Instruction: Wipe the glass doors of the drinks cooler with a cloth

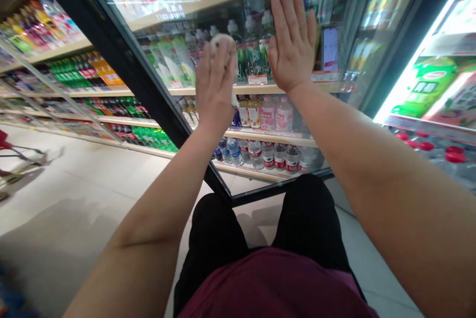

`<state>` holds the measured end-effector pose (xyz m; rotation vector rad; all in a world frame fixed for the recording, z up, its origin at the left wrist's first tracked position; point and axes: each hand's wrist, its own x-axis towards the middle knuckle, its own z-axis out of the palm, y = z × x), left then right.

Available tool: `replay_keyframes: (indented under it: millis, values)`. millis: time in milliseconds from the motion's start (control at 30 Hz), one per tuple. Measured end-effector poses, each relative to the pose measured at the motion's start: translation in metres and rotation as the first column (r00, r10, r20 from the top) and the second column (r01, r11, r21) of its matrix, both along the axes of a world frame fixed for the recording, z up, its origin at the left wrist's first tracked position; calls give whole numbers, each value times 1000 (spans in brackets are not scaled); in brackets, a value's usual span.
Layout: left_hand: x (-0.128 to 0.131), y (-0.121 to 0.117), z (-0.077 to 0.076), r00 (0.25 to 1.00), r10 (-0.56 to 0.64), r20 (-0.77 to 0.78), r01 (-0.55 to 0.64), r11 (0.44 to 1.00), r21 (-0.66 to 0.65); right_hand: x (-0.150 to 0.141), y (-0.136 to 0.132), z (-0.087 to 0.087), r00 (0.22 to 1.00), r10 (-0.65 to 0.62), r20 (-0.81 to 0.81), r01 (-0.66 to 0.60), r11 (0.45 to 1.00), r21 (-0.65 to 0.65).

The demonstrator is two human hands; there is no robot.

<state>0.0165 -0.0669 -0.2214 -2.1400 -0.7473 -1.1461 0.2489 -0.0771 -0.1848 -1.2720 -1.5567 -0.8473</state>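
A black-framed glass door (137,63) stands swung open in front of me, with drinks showing through its pane. My left hand (214,80), a little blurred, presses a whitish cloth (223,39) against the glass. Most of the cloth is hidden behind the fingers; its edge shows above and to the right of them. Higher up and to the right, my right hand (293,43) lies flat on the same pane, fingers stretched out and holding nothing.
Shelves of soda bottles (82,73) line the left side. On the right is a lit cooler with green packages (427,87) and red-capped bottles (455,154). A red cart or basket (5,142), partly cut off, stands on the tiled floor (92,179). My knees are near the door's bottom edge.
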Motion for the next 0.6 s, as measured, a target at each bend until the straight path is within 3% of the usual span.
replay_keyframes:
  millis: [100,300,467,600]
  values:
    - [0,-12,-12,997,-29,-76,25,998,-61,0,0,0,1000,28,-5,-28,999,22]
    - [-7,-18,8,993,15,116,-5,996,-86,3,5,-2,996,75,-45,-73,997,31]
    - [-4,-19,-20,999,-29,13,30,998,-63,2,2,-4,1000,14,-6,-13,998,58]
    - [-18,-5,-12,997,23,77,-21,999,-32,1,0,-1,1000,-14,-6,14,1000,5]
